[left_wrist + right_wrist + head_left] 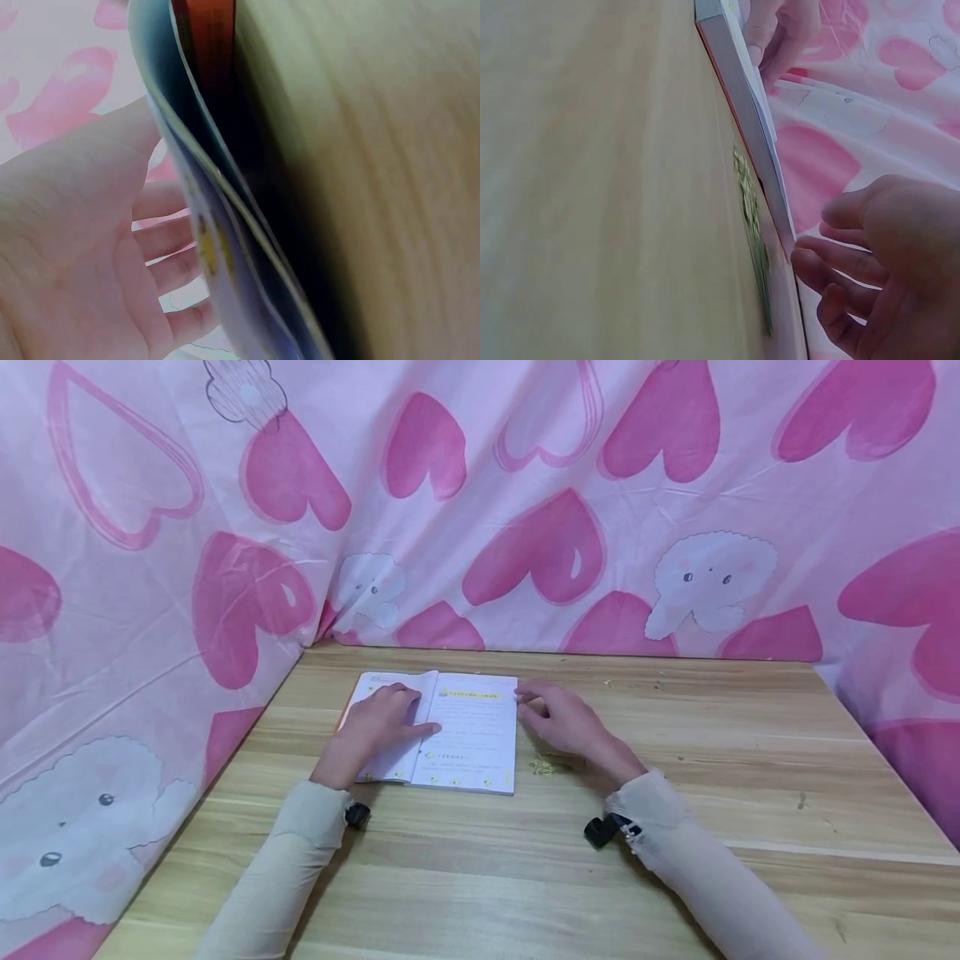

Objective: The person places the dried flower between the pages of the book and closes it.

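Observation:
An open book (472,735) with white printed pages and yellow headings lies on the wooden table. My left hand (380,718) rests on its left page, thumb stretched toward the middle fold; in the left wrist view the fingers (169,236) lie spread and fairly straight along the raised pages. At the right edge of the book is my right hand (562,718), fingers loosely bent and fingertips at the page corner. The right wrist view shows its thumb apart from the fingers. Below that hand, a small dried sprig (750,217) lies flat beside the book.
The wooden table (480,877) carries a few small scattered bits (607,682) near its back. A pink heart-patterned cloth (525,527) hangs behind the table and along its left and right sides.

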A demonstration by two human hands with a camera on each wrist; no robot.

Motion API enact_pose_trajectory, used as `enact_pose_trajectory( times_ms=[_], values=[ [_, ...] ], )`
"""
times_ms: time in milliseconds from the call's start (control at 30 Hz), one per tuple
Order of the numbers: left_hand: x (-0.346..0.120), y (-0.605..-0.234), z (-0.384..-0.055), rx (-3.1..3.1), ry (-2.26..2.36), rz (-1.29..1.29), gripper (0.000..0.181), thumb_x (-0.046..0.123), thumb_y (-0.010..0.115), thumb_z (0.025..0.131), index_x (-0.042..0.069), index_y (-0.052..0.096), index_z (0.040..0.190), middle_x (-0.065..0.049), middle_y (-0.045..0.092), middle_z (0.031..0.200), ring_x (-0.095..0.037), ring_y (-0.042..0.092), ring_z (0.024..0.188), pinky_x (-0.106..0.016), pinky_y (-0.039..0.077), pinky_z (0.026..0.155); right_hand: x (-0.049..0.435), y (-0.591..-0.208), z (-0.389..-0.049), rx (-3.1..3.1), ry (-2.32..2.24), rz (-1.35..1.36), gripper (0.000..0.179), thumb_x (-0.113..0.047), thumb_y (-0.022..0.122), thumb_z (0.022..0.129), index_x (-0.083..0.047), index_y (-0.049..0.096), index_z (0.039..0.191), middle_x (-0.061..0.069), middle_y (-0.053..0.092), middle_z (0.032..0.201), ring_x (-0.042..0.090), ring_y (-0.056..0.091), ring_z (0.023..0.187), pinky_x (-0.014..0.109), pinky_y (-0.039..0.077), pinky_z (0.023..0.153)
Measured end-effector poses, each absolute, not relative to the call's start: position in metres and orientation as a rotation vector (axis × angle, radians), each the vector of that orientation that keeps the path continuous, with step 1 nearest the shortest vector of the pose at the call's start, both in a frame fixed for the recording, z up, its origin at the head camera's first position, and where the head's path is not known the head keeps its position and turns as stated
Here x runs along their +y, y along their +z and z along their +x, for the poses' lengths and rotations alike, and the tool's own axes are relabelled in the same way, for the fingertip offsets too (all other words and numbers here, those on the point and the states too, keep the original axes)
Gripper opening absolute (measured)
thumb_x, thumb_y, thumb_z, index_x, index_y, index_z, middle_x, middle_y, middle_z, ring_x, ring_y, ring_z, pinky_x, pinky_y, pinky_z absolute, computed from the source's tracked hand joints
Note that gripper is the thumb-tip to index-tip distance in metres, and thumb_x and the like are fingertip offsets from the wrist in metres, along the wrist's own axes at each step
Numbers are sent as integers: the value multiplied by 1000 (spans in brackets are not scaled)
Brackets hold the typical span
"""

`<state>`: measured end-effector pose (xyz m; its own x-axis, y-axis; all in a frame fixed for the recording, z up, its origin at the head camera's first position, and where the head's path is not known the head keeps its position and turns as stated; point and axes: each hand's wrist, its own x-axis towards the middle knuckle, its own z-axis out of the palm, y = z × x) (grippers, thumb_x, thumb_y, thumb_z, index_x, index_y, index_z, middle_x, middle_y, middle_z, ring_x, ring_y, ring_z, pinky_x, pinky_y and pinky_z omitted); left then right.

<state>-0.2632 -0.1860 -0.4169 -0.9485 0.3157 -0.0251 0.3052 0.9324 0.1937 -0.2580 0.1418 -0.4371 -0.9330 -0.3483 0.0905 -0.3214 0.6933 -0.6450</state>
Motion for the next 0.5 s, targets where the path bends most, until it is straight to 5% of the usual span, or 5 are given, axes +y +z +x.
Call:
enact_pose_trajectory(
  times_ms=[500],
  values=[
    [-190, -417, -266, 3012, 301, 532, 80, 64, 76, 94, 6, 65, 147, -16, 69, 138, -31, 65, 118, -51, 56, 103, 183, -427, -219, 2843, -822, -628, 11, -25, 72, 105, -20, 78, 113, -8, 75, 95, 9, 68, 87, 36, 59, 82]
  ],
)
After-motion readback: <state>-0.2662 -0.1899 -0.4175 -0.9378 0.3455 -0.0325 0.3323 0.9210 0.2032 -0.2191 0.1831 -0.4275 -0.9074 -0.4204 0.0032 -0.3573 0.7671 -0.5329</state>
